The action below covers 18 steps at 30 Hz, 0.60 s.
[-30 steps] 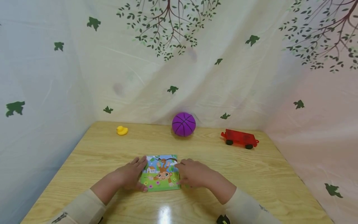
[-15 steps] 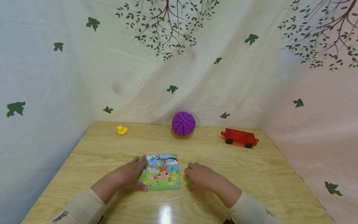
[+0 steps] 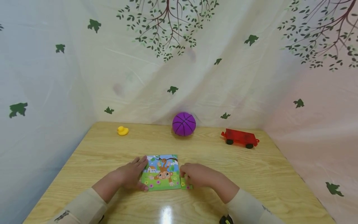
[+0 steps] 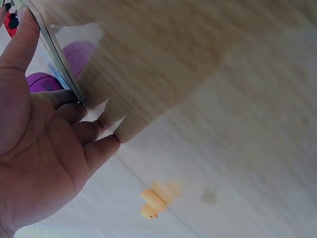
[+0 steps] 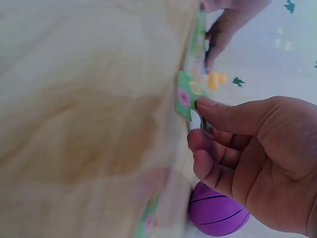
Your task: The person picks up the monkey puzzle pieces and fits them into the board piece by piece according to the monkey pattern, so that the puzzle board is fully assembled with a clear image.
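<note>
A square monkey picture puzzle (image 3: 164, 169) lies flat on the wooden table. My left hand (image 3: 130, 173) rests along its left edge, fingers extended near the upper corner and thumb at the lower one. In the left wrist view, the fingertips of that hand (image 4: 47, 134) meet the thin edge. Just right of the picture, my right hand (image 3: 199, 175) pinches a green jigsaw piece (image 3: 184, 184) with flowers. The right wrist view shows this piece (image 5: 183, 96) between thumb and fingers, with a rounded notch in its side. Part of it is hidden behind my fingers.
Along the back of the table are a yellow rubber duck (image 3: 122, 131), a purple basketball (image 3: 184, 124) and a red toy wagon (image 3: 240, 137) with black wheels. Behind them hangs a pale cloth (image 3: 134, 81) printed with branches and green birds.
My right hand drew back rightward from the picture with the green piece, then came left again, bringing the piece beside the picture's lower right edge. My left hand stayed in place.
</note>
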Motion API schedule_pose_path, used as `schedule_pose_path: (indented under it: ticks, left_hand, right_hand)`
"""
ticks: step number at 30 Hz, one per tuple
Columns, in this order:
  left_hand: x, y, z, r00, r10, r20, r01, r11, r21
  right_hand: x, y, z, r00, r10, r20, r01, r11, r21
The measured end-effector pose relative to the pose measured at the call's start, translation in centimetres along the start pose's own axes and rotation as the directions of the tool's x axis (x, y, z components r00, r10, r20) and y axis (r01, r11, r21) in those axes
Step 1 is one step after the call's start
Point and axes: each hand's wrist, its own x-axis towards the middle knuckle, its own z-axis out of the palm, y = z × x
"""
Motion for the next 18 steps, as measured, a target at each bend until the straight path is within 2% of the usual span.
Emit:
schedule_pose_path:
  ticks: [6, 11, 15, 18]
  left_hand:
    - [0.1, 0.0, 0.2, 1.000, -0.002, -0.004, 0.002, 1.000, 0.006]
    - [0.1, -0.1, 0.3, 1.000, 0.002, -0.009, -0.002, 1.000, 0.012]
    - [-0.1, -0.2, 0.2, 1.000, 0.005, -0.018, -0.005, 1.000, 0.009]
    - [-0.1, -0.2, 0.2, 1.000, 0.015, -0.024, -0.015, 1.000, 0.002]
  right_hand:
    - [1.1, -0.6, -1.4, 0.996, -0.082, 0.021, 0.080, 0.993, 0.091]
    - [2.1, -1.7, -2.1, 0.991, -0.130, -0.025, 0.132, 0.985, 0.113]
    - [3.5, -2.8, -1.8, 0.986, -0.157, -0.064, 0.166, 0.969, 0.185]
    - [4.6, -3.6, -1.1, 0.989, -0.137, -0.061, 0.148, 0.951, 0.270]
